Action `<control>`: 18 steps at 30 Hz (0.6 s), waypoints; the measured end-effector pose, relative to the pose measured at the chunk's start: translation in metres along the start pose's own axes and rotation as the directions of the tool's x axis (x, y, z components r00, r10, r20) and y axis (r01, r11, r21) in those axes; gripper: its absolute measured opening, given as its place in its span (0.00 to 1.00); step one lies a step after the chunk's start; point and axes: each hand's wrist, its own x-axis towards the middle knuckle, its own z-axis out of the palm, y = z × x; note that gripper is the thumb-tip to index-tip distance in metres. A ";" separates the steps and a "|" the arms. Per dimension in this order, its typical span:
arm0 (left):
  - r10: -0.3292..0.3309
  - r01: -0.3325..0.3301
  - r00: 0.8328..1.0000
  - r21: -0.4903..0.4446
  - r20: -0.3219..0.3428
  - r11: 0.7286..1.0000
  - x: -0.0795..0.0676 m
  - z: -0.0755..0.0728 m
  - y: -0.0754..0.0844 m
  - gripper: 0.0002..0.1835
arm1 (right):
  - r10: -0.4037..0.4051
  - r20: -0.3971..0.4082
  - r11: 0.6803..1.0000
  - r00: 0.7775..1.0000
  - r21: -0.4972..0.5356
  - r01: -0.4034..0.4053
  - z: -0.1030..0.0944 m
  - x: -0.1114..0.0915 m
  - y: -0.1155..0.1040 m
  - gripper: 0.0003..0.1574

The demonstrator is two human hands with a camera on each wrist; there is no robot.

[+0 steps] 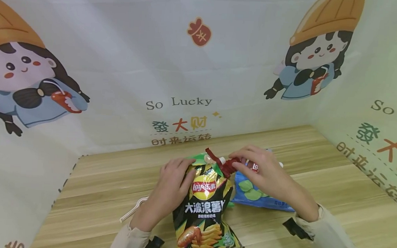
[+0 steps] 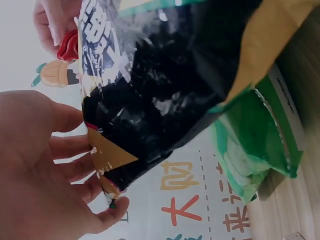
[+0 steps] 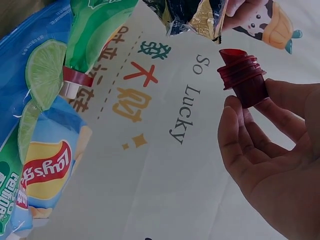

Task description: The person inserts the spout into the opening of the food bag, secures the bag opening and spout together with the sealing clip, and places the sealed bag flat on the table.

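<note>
A black and gold Lay's chip bag (image 1: 205,200) stands in the middle of the table. My left hand (image 1: 171,190) grips its upper left edge; fingers and thumb (image 2: 112,215) lie along that edge in the left wrist view. My right hand (image 1: 264,169) pinches a dark red, ribbed plastic cap-like piece (image 3: 243,80) between thumb and fingers, just right of the bag's top. Its hollow, slanted end faces the bag. Behind the black bag is a green pouch (image 3: 97,37) with a white spout (image 3: 71,90) and red collar, partly hidden in the head view.
A blue Lay's bag (image 1: 255,194) with lime pictures is behind and below my right hand. A white bent tube (image 1: 132,210) lies left of my left wrist. Printed cloth walls (image 1: 174,73) close off the back and sides of the wooden table (image 1: 95,193).
</note>
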 end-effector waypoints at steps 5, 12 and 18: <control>0.028 -0.028 0.999 -0.019 -0.047 0.999 0.000 -0.002 0.002 0.10 | 0.001 0.005 1.000 1.000 0.007 -0.001 0.000 0.000 -0.002 0.12; 0.083 -0.086 0.993 -0.038 -0.079 0.996 0.000 -0.012 0.010 0.05 | -0.001 0.007 1.000 1.000 0.012 0.000 -0.003 0.000 -0.005 0.12; 0.132 -0.136 0.987 -0.037 -0.091 0.990 -0.003 -0.025 0.021 0.04 | -0.016 0.017 0.998 1.000 0.067 0.015 -0.005 -0.001 -0.010 0.11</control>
